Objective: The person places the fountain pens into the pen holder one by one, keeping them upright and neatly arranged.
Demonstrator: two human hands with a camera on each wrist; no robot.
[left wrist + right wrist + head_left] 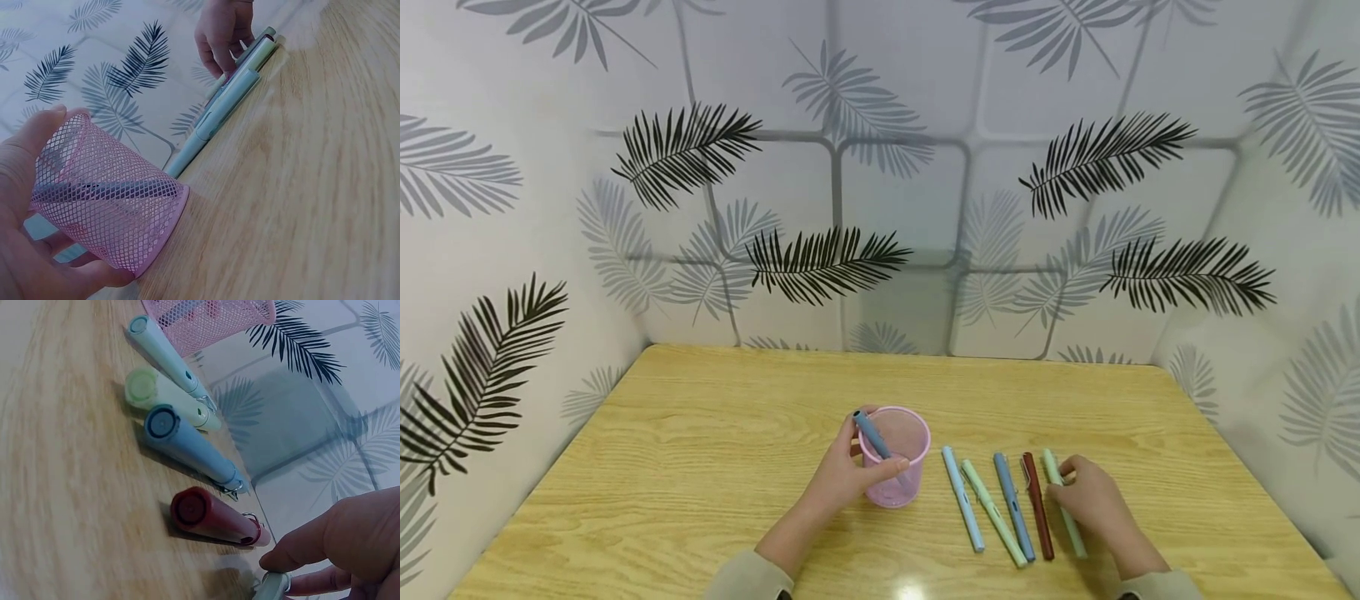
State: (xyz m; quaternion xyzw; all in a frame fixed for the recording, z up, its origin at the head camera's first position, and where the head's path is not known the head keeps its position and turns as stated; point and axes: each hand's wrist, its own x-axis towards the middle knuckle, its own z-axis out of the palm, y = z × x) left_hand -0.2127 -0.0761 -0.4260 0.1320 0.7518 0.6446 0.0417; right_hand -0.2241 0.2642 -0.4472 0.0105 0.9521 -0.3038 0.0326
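My left hand [838,477] grips a pink mesh pen cup [891,496] standing on the table, thumb across its near side. One blue-grey pen [871,433] leans inside the cup, its end above the rim. At the right, my right hand [1096,497] pinches a pale green pen [1073,533] between thumb and fingers; in the right wrist view only part of that pen [272,587] shows. Left of it lie a dark red pen [1037,508], a blue pen [1013,508], a light green pen [994,512] and a light blue pen [962,500], side by side.
The wood-grain table [700,433] carries the cup and pens. A pale wall covering [895,308] with leaf patterns rises along the table's back and sides.
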